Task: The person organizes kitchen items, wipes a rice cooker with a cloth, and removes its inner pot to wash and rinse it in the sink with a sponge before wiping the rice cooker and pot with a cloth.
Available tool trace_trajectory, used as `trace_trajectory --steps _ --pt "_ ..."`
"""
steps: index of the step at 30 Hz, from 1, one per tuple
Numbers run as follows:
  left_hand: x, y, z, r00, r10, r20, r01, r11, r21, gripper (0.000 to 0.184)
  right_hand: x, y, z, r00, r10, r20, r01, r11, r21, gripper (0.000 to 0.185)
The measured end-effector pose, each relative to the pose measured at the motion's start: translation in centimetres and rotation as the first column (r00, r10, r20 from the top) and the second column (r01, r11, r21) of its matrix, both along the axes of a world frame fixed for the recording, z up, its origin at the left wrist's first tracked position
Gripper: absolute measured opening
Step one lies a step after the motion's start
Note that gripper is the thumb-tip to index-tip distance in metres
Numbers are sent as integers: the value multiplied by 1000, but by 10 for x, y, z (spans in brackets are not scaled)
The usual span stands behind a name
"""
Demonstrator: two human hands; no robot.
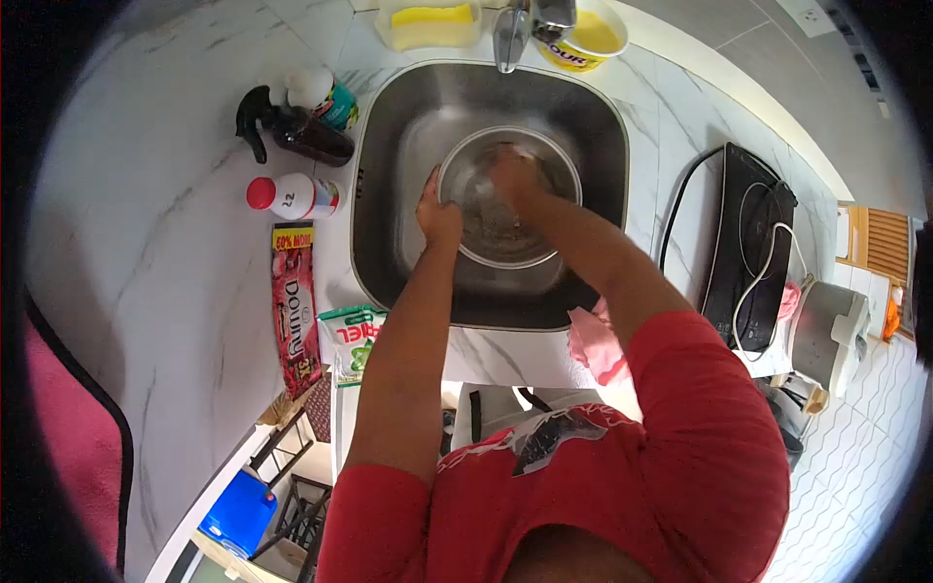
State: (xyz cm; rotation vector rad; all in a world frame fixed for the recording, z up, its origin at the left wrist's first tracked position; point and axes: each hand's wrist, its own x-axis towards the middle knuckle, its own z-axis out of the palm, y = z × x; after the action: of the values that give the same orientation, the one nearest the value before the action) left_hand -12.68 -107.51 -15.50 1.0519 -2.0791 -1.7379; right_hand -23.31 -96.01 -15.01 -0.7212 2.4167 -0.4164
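Metal bowl (566, 178): round, inside the sink basin (384, 126), near its middle; what looks like water (491, 238) shows within. A circular rim — no long axis to record.
Right hand (513, 175): inside the rim, toward the far part of the bowl. Its outline is blurred; I cannot tell whether my fingers are spread, pressed together or pinching anything.
Left hand (435, 212): against the outer left side of the bowl, thumb parted from the fingers. I judge it a steadying contact; I cannot tell whether the rim is pinched.
Governing relation: one hand within, one without. The bowl lies directly to the right of my left hand and surrounds my right — the right is nearer its centre.
Faucet (509, 44): at the far edge of the sink, its spout ending short of the bowl's far rim.
Left-hand counter: spray bottle (309, 134), red-capped bottle (303, 197) and Downy pouch (294, 311) beside the sink; Ariel packet (348, 335) at the near corner, partly covered by my arm.
Right near edge: pink cloth (595, 345), beside my right arm.
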Motion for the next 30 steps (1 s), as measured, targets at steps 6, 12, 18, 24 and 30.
trace_trajectory --steps 6,12,18,24,30 --pt "0 5 -22 999 39 -11 -40 998 -42 60 52 31 -74 871 472 -137 -457 881 124 18" --pt "5 16 31 989 132 -70 -122 984 127 56 -2 16 -50 903 322 -285 -360 929 -90 15" --pt "3 20 36 996 85 -2 -84 995 53 55 54 37 -140 862 371 -346 -483 809 -335 9" --pt "-1 16 16 981 145 132 -168 968 184 51 -17 18 -14 974 213 -72 -184 939 291 12" --pt "1 16 2 983 159 -94 -95 872 481 40 -37 26 -128 830 113 -546 -41 989 142 21"
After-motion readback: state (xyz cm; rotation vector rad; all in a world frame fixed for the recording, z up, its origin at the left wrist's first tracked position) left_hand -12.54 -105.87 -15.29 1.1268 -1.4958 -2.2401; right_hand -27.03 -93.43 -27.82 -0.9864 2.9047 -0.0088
